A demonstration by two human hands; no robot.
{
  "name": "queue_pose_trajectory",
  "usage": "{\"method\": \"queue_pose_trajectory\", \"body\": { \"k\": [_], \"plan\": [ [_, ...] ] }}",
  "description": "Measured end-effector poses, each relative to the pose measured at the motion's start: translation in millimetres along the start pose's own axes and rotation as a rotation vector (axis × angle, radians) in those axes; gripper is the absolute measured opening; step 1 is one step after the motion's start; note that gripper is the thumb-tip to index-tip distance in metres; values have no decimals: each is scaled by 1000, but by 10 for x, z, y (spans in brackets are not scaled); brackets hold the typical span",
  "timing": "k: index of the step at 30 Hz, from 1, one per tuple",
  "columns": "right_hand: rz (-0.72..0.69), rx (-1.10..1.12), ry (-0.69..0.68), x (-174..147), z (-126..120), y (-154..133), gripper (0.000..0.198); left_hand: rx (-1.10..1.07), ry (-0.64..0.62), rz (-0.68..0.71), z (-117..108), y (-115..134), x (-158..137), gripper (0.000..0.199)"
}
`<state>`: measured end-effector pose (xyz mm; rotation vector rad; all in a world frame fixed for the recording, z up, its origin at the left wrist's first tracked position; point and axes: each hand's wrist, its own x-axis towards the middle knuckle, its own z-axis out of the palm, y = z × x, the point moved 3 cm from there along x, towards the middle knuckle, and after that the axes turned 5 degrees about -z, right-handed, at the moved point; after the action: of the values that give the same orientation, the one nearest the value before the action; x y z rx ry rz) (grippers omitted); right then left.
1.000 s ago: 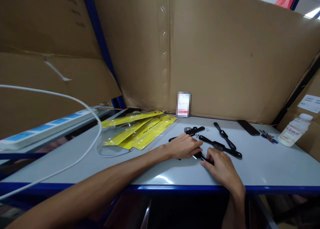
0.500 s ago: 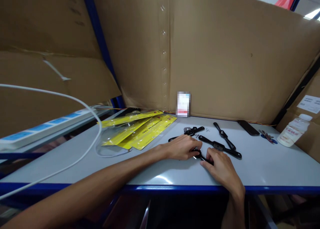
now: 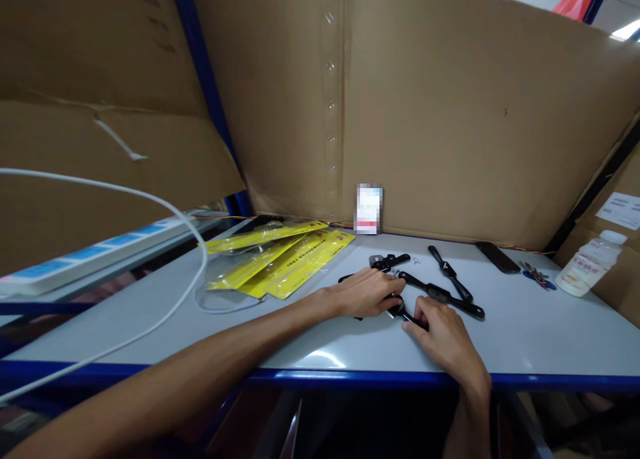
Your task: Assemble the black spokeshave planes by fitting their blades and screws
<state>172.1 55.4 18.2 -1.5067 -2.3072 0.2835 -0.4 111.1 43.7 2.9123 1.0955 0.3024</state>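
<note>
A black spokeshave [image 3: 407, 315] lies low over the table between my hands. The fingers of my left hand [image 3: 367, 293] are closed at its middle, covering much of its body. My right hand [image 3: 444, 329] grips its right handle with thumb and fingers. Just beyond the right hand lies a second black spokeshave [image 3: 437, 293], and another [image 3: 445, 268] rests behind that one. Past my left hand is a further black spokeshave [image 3: 397, 260], partly hidden, with a grey metal blade [image 3: 377, 260] and small wing screws [image 3: 417, 261] near it.
Yellow packages [image 3: 295, 265] in clear plastic are piled at left, by a white cable [image 3: 203, 252] and a power strip [image 3: 95, 255]. A lit phone [image 3: 369, 209] leans on the cardboard wall [image 3: 425, 112]. A dark phone [image 3: 497, 257], keys [image 3: 536, 275] and a white bottle [image 3: 590, 264] are at right.
Both hands keep nearly the same hold on the spokeshave. The whole view has shifted slightly; the things on the table stay where they were.
</note>
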Motion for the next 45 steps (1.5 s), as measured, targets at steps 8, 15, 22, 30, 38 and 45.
{"method": "queue_pose_trajectory", "body": {
  "k": [8,15,22,30,38,45],
  "plan": [
    [11,-15,15,8,23,27,16,-223,129,-50,65,-35,29,12],
    [47,-70,17,14,-6,-12,10,-194,257,-167,68,-118,57,18],
    [183,-194,126,13,-38,-25,10,103,177,-306,73,-406,30,31],
    [255,-204,407,-196,-312,371,17,67,102,-267,96,-392,32,31],
    [198,-305,232,-183,-181,540,28,37,186,-11,108,-70,8,35],
    [253,-198,257,-255,-167,583,19,-3,120,24,225,-74,69,34]
  ]
}}
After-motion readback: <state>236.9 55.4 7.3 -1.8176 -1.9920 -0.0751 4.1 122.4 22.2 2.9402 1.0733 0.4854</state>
